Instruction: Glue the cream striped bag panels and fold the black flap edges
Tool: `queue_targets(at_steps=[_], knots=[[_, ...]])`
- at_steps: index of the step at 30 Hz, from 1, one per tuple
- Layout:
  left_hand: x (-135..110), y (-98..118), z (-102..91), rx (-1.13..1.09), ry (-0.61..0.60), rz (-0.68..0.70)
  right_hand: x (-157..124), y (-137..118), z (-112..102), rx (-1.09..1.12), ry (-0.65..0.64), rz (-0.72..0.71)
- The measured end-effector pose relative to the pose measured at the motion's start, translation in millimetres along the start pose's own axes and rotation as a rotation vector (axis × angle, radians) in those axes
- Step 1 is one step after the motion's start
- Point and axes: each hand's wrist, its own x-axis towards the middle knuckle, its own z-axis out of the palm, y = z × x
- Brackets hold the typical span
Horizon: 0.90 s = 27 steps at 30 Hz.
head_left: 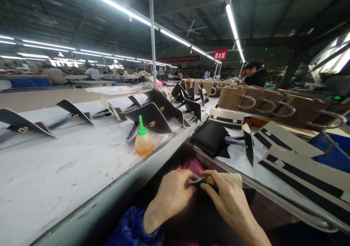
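Note:
Both my hands meet low in the middle, below the bench edge. My left hand (171, 196) is closed, its fingers pinched on the edge of a black leather piece (246, 194) with a pale lining. My right hand (228, 200) is closed too, fingers pressed along the same piece's top edge. A blue sleeve (131, 227) covers my left wrist. A small glue bottle (143, 142) with orange liquid and a green nozzle stands on the white bench (54, 173) just ahead of my left hand.
Several black flaps with gold clasps (153, 118) stand propped along the bench. A stack of black pieces (210, 138) and striped cream panels (300, 166) lie to the right. Tan bags with handles (259, 102) line the far right. A person (255, 74) sits beyond them.

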Motion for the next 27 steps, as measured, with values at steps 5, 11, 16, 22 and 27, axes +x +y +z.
queue_targets(at_steps=[5, 11, 16, 22, 27], knots=[[0, -2, 3.6, -0.091, -0.025, 0.033, 3, -3, 4, -0.055, 0.030, -0.042], [0, -8, 1.0, -0.169, -0.005, 0.040, -9, 0, -12, -0.216, 0.289, -0.078], [-7, -13, -9.9, -0.230, 0.045, 0.047, -44, 24, -39, -0.139, 0.460, 0.047], [-18, -12, -25.5, -0.232, 0.140, 0.112, -61, 47, -38, 0.248, 0.550, 0.231], [-24, -14, -30.5, -0.148, 0.155, 0.173, -48, 47, -30, 0.410, 0.615, 0.185]])
